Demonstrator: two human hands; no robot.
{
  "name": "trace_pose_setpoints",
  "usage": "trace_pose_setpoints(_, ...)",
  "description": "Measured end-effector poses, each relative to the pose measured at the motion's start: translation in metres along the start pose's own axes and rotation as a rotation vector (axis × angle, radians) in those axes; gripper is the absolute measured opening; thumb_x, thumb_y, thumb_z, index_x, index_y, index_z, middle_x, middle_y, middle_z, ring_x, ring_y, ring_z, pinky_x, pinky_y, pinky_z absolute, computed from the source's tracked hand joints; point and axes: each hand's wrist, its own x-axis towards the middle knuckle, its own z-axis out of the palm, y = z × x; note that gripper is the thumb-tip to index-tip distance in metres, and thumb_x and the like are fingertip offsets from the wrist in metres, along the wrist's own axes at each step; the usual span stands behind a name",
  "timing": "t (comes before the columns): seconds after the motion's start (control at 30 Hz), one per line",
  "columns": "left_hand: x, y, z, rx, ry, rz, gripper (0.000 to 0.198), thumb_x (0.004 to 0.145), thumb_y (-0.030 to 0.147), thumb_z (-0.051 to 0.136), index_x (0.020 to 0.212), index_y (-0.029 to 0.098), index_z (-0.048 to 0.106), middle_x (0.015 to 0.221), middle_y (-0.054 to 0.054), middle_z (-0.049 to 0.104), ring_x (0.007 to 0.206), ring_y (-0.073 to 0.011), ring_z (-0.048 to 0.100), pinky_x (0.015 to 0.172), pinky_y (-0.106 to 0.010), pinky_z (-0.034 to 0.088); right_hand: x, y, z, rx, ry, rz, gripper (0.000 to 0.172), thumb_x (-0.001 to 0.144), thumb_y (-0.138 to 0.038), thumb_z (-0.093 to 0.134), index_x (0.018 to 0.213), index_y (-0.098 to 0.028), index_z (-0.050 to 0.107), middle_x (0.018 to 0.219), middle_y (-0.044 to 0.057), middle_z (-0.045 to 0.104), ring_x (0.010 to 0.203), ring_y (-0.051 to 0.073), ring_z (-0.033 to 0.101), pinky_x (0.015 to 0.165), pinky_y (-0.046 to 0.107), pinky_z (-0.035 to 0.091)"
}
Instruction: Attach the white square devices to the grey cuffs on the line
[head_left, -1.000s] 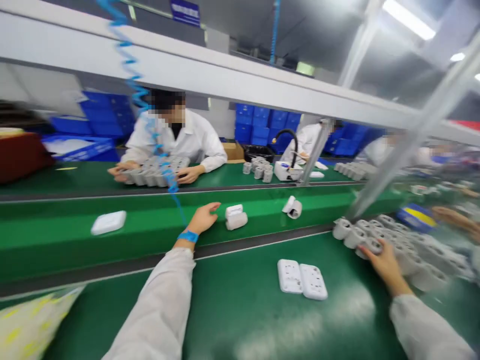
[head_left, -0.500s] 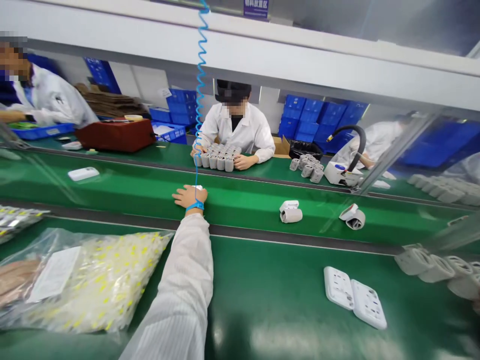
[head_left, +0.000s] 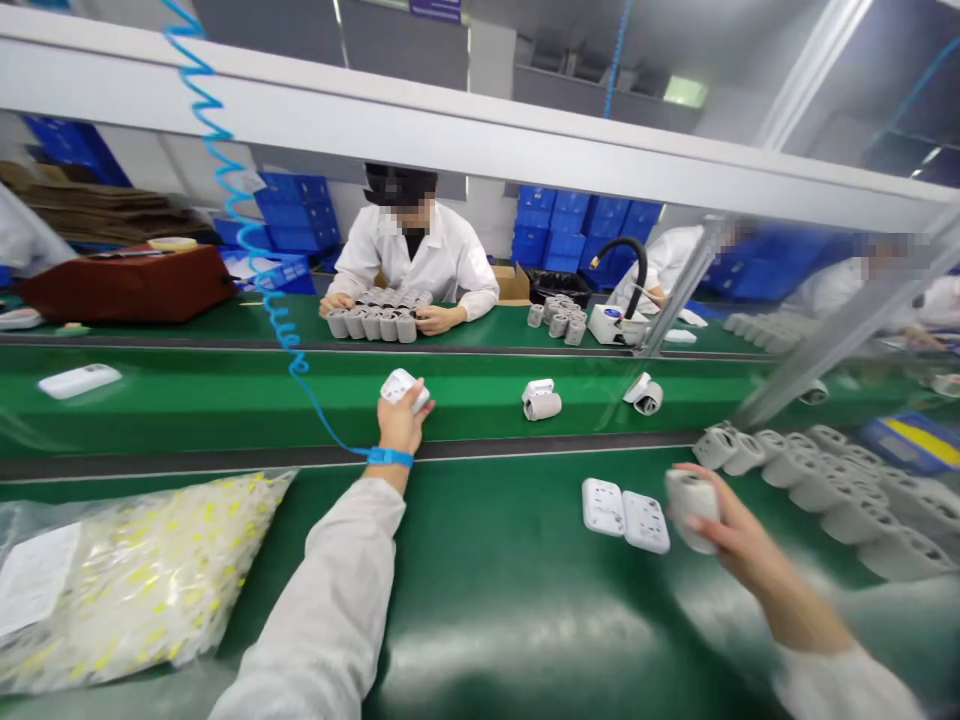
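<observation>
My left hand (head_left: 399,428), with a blue wrist strap on its cord, is closed around a small white plastic device housing (head_left: 397,384) over the green belt. Its face with cut-outs points up. At the right, my right hand (head_left: 739,535) grips a grey rolled cuff (head_left: 691,508), slightly blurred, above the green bench. Just left of that cuff, two white housings (head_left: 603,507) lie side by side on the bench. Rows of grey rolled cuffs (head_left: 799,470) stand behind and to the right of my right hand.
A clear bag of white and yellow small parts (head_left: 150,580) lies at the left. On the belt (head_left: 465,400) sit a white housing (head_left: 79,380) and two units with cuffs (head_left: 541,402). Across it, a co-worker (head_left: 416,250) handles grey cuffs. A metal post (head_left: 682,290) stands at right.
My left hand has lifted the white housing and turned its face up. My right hand has come into view holding a grey cuff. The view has swung to the right.
</observation>
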Motion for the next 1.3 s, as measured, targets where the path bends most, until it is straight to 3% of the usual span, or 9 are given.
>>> trace_pose_setpoints(0.07,-0.056,-0.012,0.017,-0.120,-0.105,-0.051,0.040,0.084,0.049,0.061,0.111,0.021,0.051,0.091,-0.004,0.065,0.071,-0.0148,0.064,0.073,-0.038,0.056,0.003,-0.004,0.054,0.350,-0.148,0.039,0.062,0.062,-0.033,0.079,0.119,-0.029,0.056,0.096,0.004,0.066,0.081,0.024,0.066,0.067,0.034,0.051)
trace_pose_setpoints(0.17,-0.138,-0.029,0.032,-0.381,-0.314,-0.235,0.045,0.081,0.053,0.067,0.107,0.020,0.052,0.090,-0.007,0.069,0.069,-0.0188,0.067,0.069,-0.039,0.056,0.011,-0.003,0.118,0.646,-0.218,0.085,0.057,0.061,-0.029,0.080,0.114,-0.029,0.060,0.099,0.003,0.067,0.086,0.025,0.067,0.075,0.038,0.052)
trace_pose_setpoints(0.23,-0.178,-0.040,0.037,-0.564,-0.433,-0.354,0.046,0.077,0.046,0.075,0.106,0.020,0.051,0.100,-0.009,0.070,0.083,-0.0226,0.070,0.076,-0.040,0.056,0.013,0.003,0.143,0.694,-0.220,0.109,0.054,0.062,-0.028,0.082,0.113,-0.027,0.063,0.107,0.005,0.068,0.096,0.026,0.066,0.084,0.040,0.051)
trace_pose_setpoints(0.33,-0.208,-0.051,0.038,-0.536,-0.484,-0.293,0.045,0.075,0.041,0.080,0.100,0.020,0.050,0.102,-0.008,0.070,0.092,-0.0225,0.069,0.080,-0.037,0.055,0.010,0.013,0.153,0.660,-0.260,0.138,0.056,0.062,-0.026,0.086,0.115,-0.025,0.066,0.114,0.006,0.068,0.107,0.026,0.062,0.090,0.037,0.049)
trace_pose_setpoints(0.47,-0.212,-0.054,0.033,-0.361,-0.522,-0.124,0.045,0.076,0.045,0.078,0.095,0.019,0.048,0.096,-0.007,0.070,0.089,-0.0207,0.067,0.078,-0.033,0.052,0.007,0.023,0.145,0.618,-0.295,0.186,0.060,0.063,-0.024,0.088,0.118,-0.026,0.065,0.114,0.005,0.067,0.103,0.024,0.062,0.080,0.032,0.051)
trace_pose_setpoints(0.6,-0.210,-0.050,0.029,-0.337,-0.567,-0.007,0.050,0.080,0.043,0.075,0.116,0.020,0.051,0.115,-0.011,0.068,0.105,-0.0243,0.066,0.091,-0.037,0.051,0.011,0.027,0.141,0.595,-0.277,0.237,0.058,0.064,-0.026,0.089,0.116,-0.026,0.063,0.108,0.004,0.066,0.093,0.021,0.064,0.071,0.030,0.053)
trace_pose_setpoints(0.77,-0.213,-0.048,0.025,-0.259,-0.667,0.060,0.050,0.086,0.040,0.068,0.130,0.018,0.055,0.130,-0.013,0.063,0.121,-0.0287,0.059,0.104,-0.040,0.045,0.012,0.026,0.142,0.566,-0.288,0.231,0.055,0.066,-0.029,0.088,0.114,-0.024,0.062,0.103,0.005,0.067,0.091,0.021,0.066,0.072,0.031,0.054)
trace_pose_setpoints(1.07,-0.210,-0.046,0.019,-0.074,-0.749,0.201,0.044,0.092,0.032,0.060,0.135,0.021,0.058,0.130,-0.010,0.065,0.117,-0.0272,0.061,0.103,-0.037,0.047,0.011,0.024,0.144,0.560,-0.286,0.257,0.055,0.068,-0.033,0.088,0.115,-0.022,0.062,0.102,0.006,0.068,0.088,0.022,0.067,0.075,0.035,0.057)
trace_pose_setpoints(1.3,-0.208,-0.045,0.016,0.048,-0.787,0.290,0.047,0.093,0.028,0.057,0.139,0.022,0.054,0.136,-0.010,0.062,0.124,-0.0277,0.058,0.110,-0.041,0.041,0.012,0.026,0.144,0.526,-0.290,0.262,0.056,0.070,-0.037,0.087,0.116,-0.020,0.059,0.100,0.006,0.068,0.085,0.019,0.068,0.072,0.033,0.057)
